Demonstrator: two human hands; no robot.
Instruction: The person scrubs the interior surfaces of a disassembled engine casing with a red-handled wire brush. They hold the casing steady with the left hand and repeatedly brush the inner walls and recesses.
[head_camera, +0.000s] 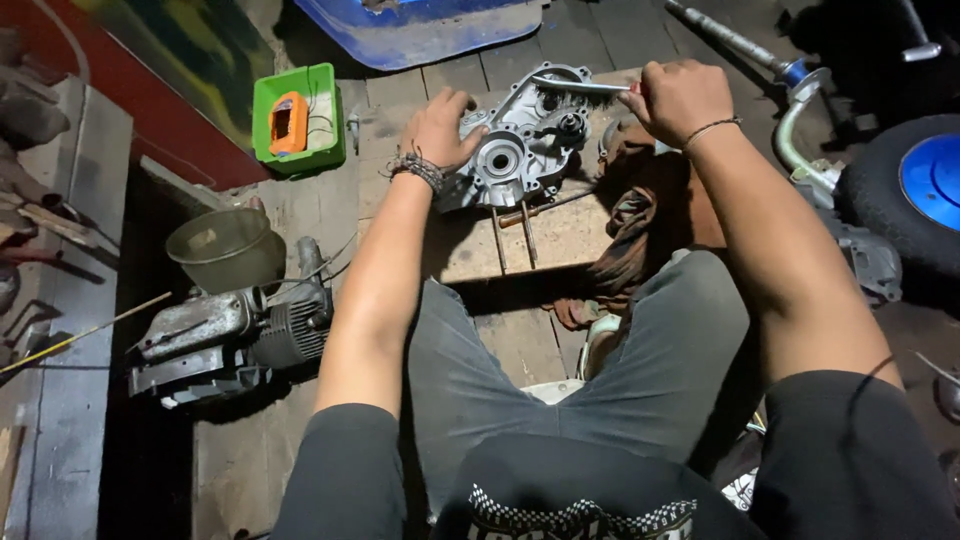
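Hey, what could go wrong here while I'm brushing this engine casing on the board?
The casing sits on a small wooden board steadied only by the left hand, so it may slip as the right hand works the brush. Loose rods beside it could roll off. Dim light might hide leftover grime.

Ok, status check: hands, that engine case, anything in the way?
Left hand flat on the engine case, steadying it. Right hand gripping a brush over the case's top edge. Rag and two loose rods beside the case, nothing blocking.
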